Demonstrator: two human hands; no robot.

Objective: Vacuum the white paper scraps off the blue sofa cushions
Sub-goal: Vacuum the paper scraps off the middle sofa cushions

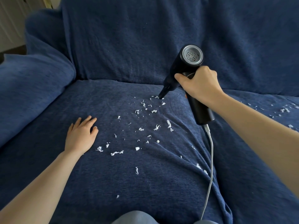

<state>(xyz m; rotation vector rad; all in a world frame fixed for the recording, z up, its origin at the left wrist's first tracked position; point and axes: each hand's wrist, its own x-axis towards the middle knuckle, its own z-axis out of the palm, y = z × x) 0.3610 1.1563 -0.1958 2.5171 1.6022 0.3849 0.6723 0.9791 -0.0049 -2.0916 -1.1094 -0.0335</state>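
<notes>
Right hand [199, 85] grips vacuum [186, 73], nozzle touching paper scraps [145, 123] near seat cushion [97, 175] back edge; left hand [81, 135] flat, fingers relaxed.

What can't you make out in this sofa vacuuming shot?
Head view only:
- Vacuum grip and switch: covered by the right hand.
- Cable far end: cut off by the bottom edge.
- Scraps on the right cushion: cut off by the right edge.
- Whether suction runs: not visible.

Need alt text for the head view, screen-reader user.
A right hand grips a black handheld vacuum, nozzle down on a blue sofa cushion strewn with white paper scraps. The left hand rests flat on the cushion; a white cable trails from the vacuum's handle.
</notes>
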